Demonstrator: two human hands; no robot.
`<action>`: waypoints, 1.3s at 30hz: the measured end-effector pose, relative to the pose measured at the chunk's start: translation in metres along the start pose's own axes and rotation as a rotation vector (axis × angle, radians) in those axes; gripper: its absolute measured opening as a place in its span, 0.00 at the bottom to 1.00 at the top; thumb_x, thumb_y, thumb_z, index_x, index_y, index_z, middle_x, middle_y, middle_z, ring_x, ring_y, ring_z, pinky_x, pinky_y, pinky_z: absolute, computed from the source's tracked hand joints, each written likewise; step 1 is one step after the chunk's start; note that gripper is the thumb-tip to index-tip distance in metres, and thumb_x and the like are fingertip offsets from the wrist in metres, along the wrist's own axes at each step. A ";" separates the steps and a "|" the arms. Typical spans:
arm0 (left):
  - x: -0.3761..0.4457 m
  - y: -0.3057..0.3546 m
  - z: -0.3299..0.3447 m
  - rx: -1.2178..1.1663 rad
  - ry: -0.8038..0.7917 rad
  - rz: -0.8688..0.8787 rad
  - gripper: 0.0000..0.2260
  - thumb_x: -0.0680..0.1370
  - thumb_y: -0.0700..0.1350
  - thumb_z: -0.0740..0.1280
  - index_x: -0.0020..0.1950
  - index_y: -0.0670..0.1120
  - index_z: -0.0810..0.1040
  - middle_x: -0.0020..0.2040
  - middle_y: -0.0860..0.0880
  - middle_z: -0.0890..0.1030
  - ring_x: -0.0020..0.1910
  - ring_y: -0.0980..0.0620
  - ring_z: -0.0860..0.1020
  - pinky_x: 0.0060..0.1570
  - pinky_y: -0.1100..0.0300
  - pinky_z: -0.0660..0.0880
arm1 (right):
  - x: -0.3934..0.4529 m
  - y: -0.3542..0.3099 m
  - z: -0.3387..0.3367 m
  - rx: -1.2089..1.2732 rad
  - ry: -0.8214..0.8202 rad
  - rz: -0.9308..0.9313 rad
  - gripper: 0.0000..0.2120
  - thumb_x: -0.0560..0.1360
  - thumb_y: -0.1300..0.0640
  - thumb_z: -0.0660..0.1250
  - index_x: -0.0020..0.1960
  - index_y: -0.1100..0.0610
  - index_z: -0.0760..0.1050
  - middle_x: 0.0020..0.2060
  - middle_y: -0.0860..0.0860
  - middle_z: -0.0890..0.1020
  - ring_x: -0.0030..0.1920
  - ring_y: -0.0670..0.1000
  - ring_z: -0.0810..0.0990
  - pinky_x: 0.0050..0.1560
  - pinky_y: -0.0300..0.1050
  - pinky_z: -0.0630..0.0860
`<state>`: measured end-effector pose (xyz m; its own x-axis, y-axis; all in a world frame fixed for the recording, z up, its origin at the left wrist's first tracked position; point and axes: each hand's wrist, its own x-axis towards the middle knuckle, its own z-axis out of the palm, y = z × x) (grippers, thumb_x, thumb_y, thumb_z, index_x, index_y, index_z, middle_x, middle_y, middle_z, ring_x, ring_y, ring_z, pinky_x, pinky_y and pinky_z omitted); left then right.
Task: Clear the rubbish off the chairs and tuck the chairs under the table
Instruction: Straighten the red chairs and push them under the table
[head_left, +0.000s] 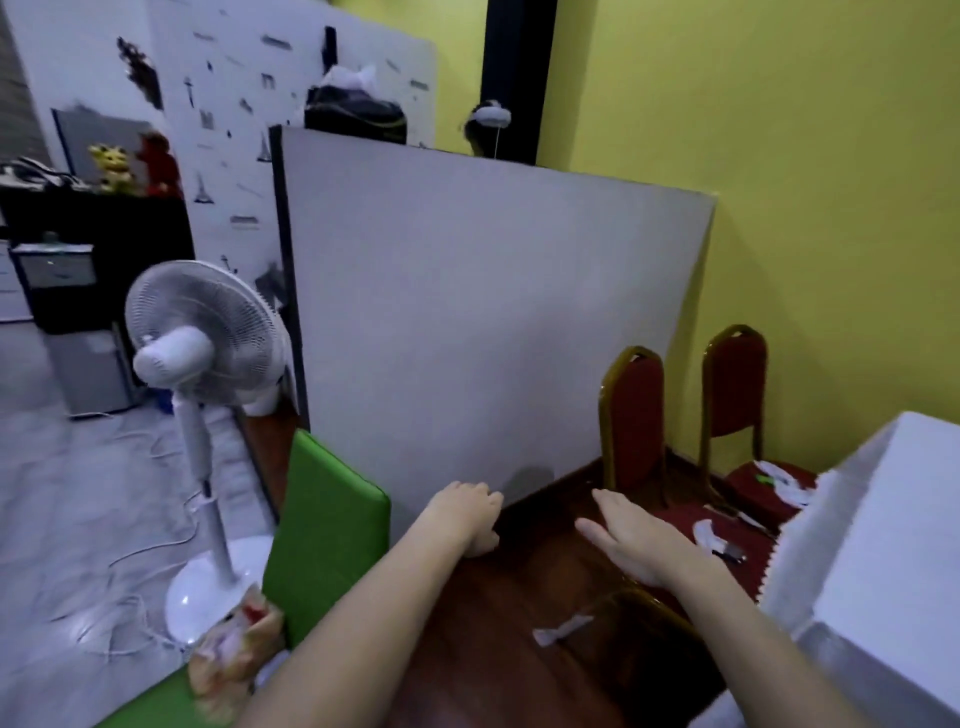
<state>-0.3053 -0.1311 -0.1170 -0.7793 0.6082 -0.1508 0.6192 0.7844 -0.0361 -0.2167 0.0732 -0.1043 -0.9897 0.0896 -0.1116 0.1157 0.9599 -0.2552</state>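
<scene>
We see two red chairs (634, 415) with gold frames beside the white table (883, 519), white paper scraps (706, 532) on their seats, our left hand (467, 514) loosely curled and holding nothing, our right hand (634, 540) flat with straight fingers, holding nothing.

No words, labels or numbers can be read — all too blurred.

The table (883, 519) is cut by the right edge, and it hides part of both red chair seats. The scraps (779, 480) on the far seat are too blurred to name. The left hand (470, 514) has its fingertips curled out of sight. The crumpled bag (234, 660) on the green chair (322, 525) is blurred.
</scene>
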 end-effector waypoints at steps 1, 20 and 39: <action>0.016 -0.013 0.001 -0.001 -0.015 -0.027 0.22 0.78 0.49 0.61 0.69 0.40 0.67 0.69 0.38 0.71 0.68 0.39 0.71 0.68 0.48 0.67 | 0.020 -0.003 0.001 -0.001 -0.003 -0.004 0.32 0.80 0.42 0.50 0.77 0.60 0.49 0.77 0.55 0.54 0.77 0.51 0.53 0.74 0.45 0.52; 0.355 -0.070 -0.039 0.012 -0.117 0.104 0.20 0.79 0.48 0.61 0.69 0.41 0.67 0.67 0.39 0.71 0.65 0.38 0.71 0.60 0.48 0.71 | 0.302 0.157 -0.036 -0.094 0.067 0.241 0.31 0.79 0.39 0.49 0.75 0.59 0.55 0.71 0.56 0.66 0.69 0.57 0.67 0.64 0.54 0.70; 0.649 -0.073 -0.190 0.002 -0.191 0.289 0.21 0.79 0.48 0.62 0.69 0.41 0.67 0.68 0.39 0.71 0.66 0.38 0.71 0.61 0.46 0.71 | 0.527 0.290 -0.196 0.087 0.017 0.461 0.30 0.80 0.41 0.50 0.74 0.59 0.57 0.71 0.57 0.66 0.70 0.57 0.67 0.67 0.54 0.67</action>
<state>-0.8750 0.2295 -0.0244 -0.5393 0.7715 -0.3375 0.8122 0.5825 0.0337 -0.7214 0.4503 -0.0492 -0.8344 0.5066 -0.2170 0.5497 0.7931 -0.2623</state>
